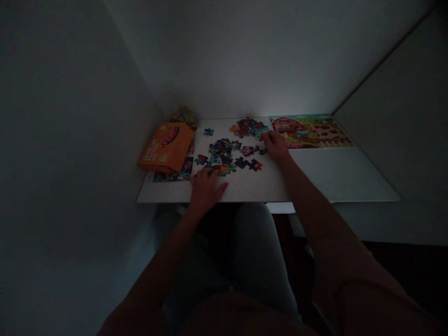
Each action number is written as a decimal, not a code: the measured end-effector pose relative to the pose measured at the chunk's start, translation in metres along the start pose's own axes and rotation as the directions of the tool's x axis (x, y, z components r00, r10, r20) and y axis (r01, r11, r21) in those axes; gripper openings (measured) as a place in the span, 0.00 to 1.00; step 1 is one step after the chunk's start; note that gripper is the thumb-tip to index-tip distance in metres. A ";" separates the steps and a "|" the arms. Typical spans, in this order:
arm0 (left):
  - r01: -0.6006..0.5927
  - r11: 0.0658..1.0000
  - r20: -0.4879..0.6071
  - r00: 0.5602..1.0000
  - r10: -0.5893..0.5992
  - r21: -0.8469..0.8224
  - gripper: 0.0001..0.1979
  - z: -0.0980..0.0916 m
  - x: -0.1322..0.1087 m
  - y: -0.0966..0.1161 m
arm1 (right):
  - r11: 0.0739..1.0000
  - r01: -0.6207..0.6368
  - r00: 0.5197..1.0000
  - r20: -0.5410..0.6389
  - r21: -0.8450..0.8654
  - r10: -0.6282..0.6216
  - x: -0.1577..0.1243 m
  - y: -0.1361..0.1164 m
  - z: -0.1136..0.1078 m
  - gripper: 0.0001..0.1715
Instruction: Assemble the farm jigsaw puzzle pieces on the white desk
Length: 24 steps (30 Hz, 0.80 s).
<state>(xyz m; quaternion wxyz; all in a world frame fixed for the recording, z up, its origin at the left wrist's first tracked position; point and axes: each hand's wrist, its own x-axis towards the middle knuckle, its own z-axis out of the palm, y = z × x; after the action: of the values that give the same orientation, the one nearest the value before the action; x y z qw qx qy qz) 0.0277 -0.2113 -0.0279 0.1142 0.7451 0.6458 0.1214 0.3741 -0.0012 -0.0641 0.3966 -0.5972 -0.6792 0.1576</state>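
Note:
Jigsaw puzzle pieces lie in a loose spread [224,154] on a speckled white board [245,190], with a smaller heap [248,127] behind it. My left hand [206,187] rests with its fingers apart at the front of the spread, touching the nearest pieces. My right hand [276,146] reaches the right side of the pieces, its fingertips near the heap; dim light hides whether it holds one. To its right lies a farm picture card [311,132] showing a red barn. An orange cardboard box [167,147] with a pig on it sits at the left.
A crumpled plastic bag [184,115] sits behind the box, and a printed puzzle sheet [171,176] lies partly under it. Pale walls [80,140] close in the left and back. A white tabletop [345,175] extends right; my legs lie below its front edge.

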 end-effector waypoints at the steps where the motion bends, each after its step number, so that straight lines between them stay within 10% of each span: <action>1: -0.015 1.000 0.011 1.000 0.015 0.002 0.33 0.003 -0.010 0.002 | 1.000 0.001 1.000 0.001 -0.004 -0.001 0.000 -0.001 -0.001 0.38; 8: -0.168 0.985 0.026 0.985 0.169 -0.030 0.41 0.012 -0.037 0.005 | 0.993 0.101 0.991 0.091 -0.062 -0.096 -0.022 -0.022 0.002 0.25; 13: -0.163 0.985 0.019 0.986 0.165 -0.046 0.43 0.015 -0.033 0.002 | 0.940 0.340 0.898 0.312 -0.042 -0.311 -0.087 -0.049 0.008 0.12; 24: -0.256 0.961 0.053 0.964 0.262 -0.104 0.33 -0.001 -0.041 -0.009 | 0.945 0.326 0.815 0.518 -0.040 -0.259 -0.146 -0.093 0.004 0.34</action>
<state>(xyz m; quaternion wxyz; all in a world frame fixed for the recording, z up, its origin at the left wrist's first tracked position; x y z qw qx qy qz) 0.0131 -0.2502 -0.0315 0.1547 0.8204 0.5319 0.1415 0.3035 -0.1592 -0.0541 0.1850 -0.4470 -0.8515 0.2024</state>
